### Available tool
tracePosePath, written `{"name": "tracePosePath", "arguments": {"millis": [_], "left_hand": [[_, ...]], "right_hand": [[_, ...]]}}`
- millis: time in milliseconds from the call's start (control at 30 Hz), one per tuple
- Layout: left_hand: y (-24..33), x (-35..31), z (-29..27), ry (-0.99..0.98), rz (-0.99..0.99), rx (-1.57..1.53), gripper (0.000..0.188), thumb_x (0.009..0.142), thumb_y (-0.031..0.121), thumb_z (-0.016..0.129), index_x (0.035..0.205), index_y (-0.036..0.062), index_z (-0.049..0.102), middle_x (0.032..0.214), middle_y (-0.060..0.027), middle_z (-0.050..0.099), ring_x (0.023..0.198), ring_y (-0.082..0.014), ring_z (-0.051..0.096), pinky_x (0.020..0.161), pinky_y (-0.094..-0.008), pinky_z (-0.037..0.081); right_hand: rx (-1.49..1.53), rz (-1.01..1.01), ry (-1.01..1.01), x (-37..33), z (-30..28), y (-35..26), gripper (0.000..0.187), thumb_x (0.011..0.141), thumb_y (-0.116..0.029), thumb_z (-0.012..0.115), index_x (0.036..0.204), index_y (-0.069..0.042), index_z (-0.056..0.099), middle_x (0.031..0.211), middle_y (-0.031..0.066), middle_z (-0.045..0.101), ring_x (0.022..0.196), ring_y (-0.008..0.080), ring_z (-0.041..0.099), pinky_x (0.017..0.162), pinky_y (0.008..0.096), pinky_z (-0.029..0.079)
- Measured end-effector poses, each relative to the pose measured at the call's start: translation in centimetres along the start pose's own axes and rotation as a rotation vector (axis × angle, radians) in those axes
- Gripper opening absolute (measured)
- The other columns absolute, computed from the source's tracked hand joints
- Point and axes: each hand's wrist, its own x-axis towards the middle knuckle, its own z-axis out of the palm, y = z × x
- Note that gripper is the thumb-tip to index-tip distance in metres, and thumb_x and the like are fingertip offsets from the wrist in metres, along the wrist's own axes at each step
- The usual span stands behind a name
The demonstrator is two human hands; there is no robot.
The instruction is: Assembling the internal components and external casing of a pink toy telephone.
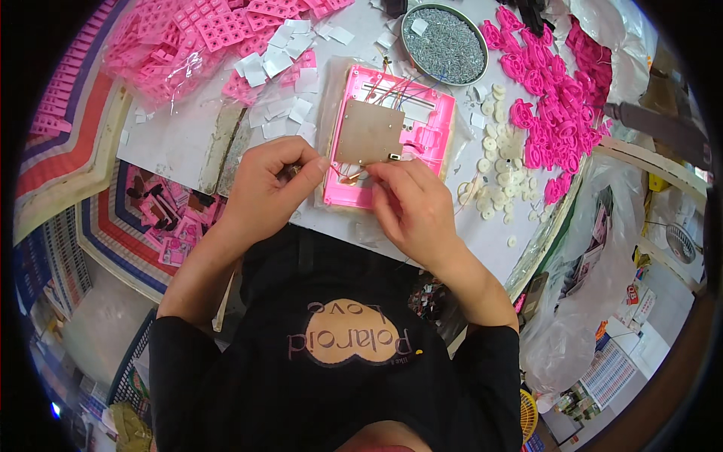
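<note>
A pink plastic housing (354, 197) lies on the table with its inside facing up. A flat brown circuit board (373, 129) sits in it, and thin coloured wires (392, 89) run across its far part. My left hand (271, 184) is at the housing's near left edge, thumb and forefinger pressed together; what they pinch is too small to make out. Over the board's near edge, my right hand (416, 207) has its fingertips closed on a thin wire. Between the hands, short thin wires and a small copper-coloured piece (350, 179) show inside the housing.
A round tin of small screws (444, 45) stands beyond the housing. Pink clip-like parts (553, 105) and white round pieces (497, 169) are spread at right. Far left are a bag of pink keypad parts (173, 53) and white paper squares (279, 60). Pink parts (169, 215) fill a striped-lined container below left.
</note>
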Motion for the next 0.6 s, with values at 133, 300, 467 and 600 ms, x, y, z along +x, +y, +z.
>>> {"name": "tracePosePath", "arguments": {"millis": [133, 300, 467, 600], "left_hand": [[-0.2, 0.1, 0.1, 0.021, 0.002, -0.052, 0.018, 0.092, 0.014, 0.067, 0.082, -0.0006, 0.064, 0.071, 0.0006, 0.056, 0.064, -0.0049, 0.045, 0.056, -0.0239, 0.035], [-0.1, 0.1, 0.0, 0.018, 0.003, -0.049, 0.017, 0.092, 0.013, 0.066, 0.082, -0.0007, 0.064, 0.072, 0.0004, 0.057, 0.065, -0.0052, 0.047, 0.057, -0.0239, 0.036], [-0.2, 0.0, 0.0, 0.024, -0.006, -0.058, 0.017, 0.092, 0.013, 0.066, 0.082, -0.0006, 0.064, 0.072, 0.0004, 0.057, 0.066, -0.0052, 0.047, 0.057, -0.0239, 0.036], [-0.3, 0.0, -0.1, 0.025, 0.004, -0.063, 0.018, 0.092, 0.013, 0.066, 0.082, -0.0004, 0.064, 0.072, 0.0004, 0.057, 0.066, -0.0051, 0.047, 0.058, -0.0237, 0.037]], "right_hand": [[-0.042, -0.133, -0.11, 0.3, -0.8, -0.3, 0.028, 0.072, -0.001, 0.072, 0.099, -0.005, 0.07, 0.091, 0.008, 0.064, 0.079, 0.0262, 0.06, 0.064, 0.0358, 0.05], [-0.037, -0.179, -0.098, -0.1, -0.6, 0.0, 0.033, 0.068, -0.005, 0.074, 0.1, -0.007, 0.072, 0.089, 0.0053, 0.061, 0.078, 0.0249, 0.058, 0.063, 0.0354, 0.049], [-0.135, -0.185, -0.157, -0.2, -0.4, -0.3, 0.033, 0.073, -0.014, 0.075, 0.105, -0.009, 0.072, 0.086, 0.0035, 0.058, 0.078, 0.0228, 0.055, 0.064, 0.0355, 0.043], [-0.235, -0.145, -0.13, -0.1, -0.2, -0.8, 0.036, 0.078, -0.02, 0.075, 0.112, -0.011, 0.071, 0.085, 0.0028, 0.056, 0.078, 0.0217, 0.052, 0.067, 0.0357, 0.039]]}}
